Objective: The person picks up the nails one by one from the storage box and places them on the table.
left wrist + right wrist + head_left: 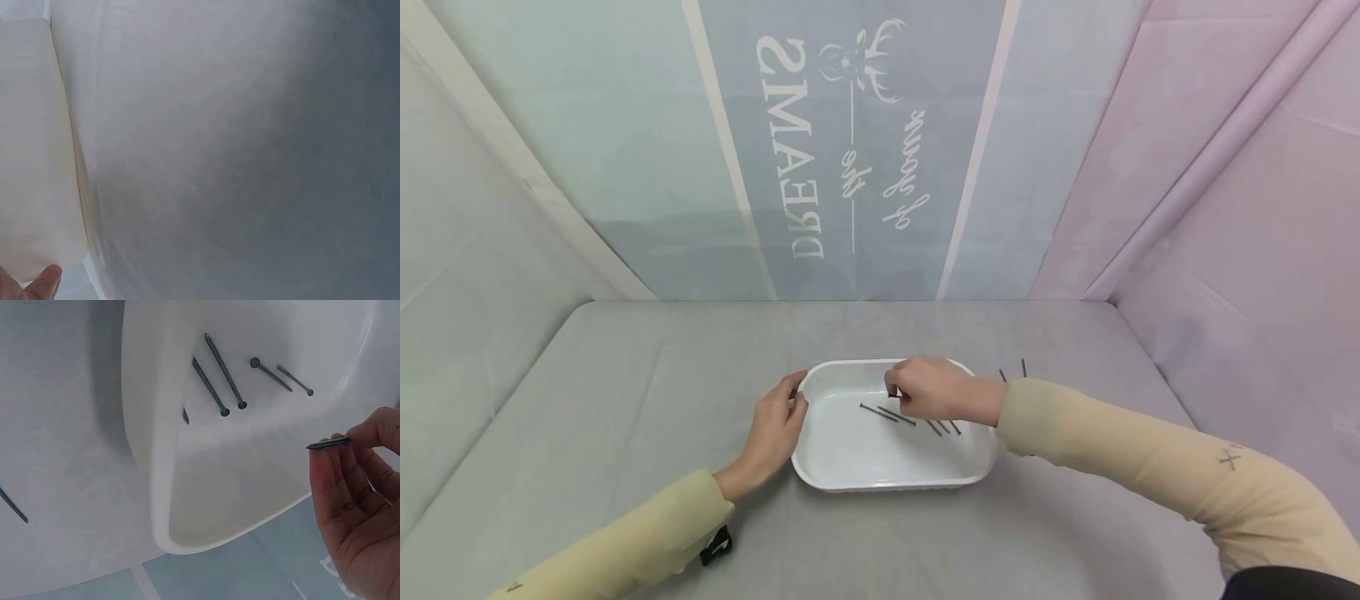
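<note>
A white baking dish (880,462) with rounded corners stands on the grey cloth. My left hand (772,429) holds its left rim, the fingertips at the upper left corner; in the left wrist view the thumb (47,281) lies against the outer wall. My right hand (932,388) is over the dish's far side and pinches a dark steel nail (328,444) between thumb and fingers, its pointed tip sticking out. Beneath and beside that hand, several nails (878,412) lie scattered on the dish's bottom, some partly hidden by the hand or the dish's wall.
Right of the dish, loose nails (1024,368) lie on the grey cloth (700,350), near the right sleeve (1105,429) that crosses above them. Printed fabric (865,150) hangs as a back wall, with pale side walls (1247,250) beside it.
</note>
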Tool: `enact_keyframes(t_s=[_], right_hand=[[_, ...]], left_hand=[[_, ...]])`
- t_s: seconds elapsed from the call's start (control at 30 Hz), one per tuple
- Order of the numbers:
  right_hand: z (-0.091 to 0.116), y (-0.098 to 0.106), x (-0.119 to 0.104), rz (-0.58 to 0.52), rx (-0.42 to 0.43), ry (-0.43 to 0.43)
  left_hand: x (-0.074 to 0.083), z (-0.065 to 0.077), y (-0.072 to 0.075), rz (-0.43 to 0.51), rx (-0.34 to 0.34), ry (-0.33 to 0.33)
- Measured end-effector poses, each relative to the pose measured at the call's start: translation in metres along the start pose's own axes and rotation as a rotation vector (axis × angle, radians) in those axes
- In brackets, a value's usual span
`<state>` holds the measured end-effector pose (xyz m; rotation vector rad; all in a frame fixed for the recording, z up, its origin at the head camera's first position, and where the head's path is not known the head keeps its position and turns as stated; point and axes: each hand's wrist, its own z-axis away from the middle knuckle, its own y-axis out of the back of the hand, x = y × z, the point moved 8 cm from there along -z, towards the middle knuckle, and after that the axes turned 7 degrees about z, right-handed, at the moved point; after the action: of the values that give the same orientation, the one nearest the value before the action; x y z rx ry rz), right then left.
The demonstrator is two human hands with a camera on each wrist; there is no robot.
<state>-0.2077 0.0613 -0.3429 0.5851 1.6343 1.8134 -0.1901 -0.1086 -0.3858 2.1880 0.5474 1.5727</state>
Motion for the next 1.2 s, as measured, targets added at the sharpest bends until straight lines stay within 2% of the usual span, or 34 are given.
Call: enact_keyframes(t_s=[0.5,0.77,1.2], right_hand=[[0.012,0.002,0.007,-0.05,0.037,-0.04],[0.019,0.009,0.011,-0.047,0.075,-0.081],[0.029,0.018,0.024,-0.051,0.117,-0.096]], left_hand=[[-0.003,0.002,0.002,-0.001,-0.008,-0.018],[-0.004,0.003,0.003,0.005,-0.012,-0.036],[-0.002,0.0,0.003,0.004,-0.01,-0.036]])
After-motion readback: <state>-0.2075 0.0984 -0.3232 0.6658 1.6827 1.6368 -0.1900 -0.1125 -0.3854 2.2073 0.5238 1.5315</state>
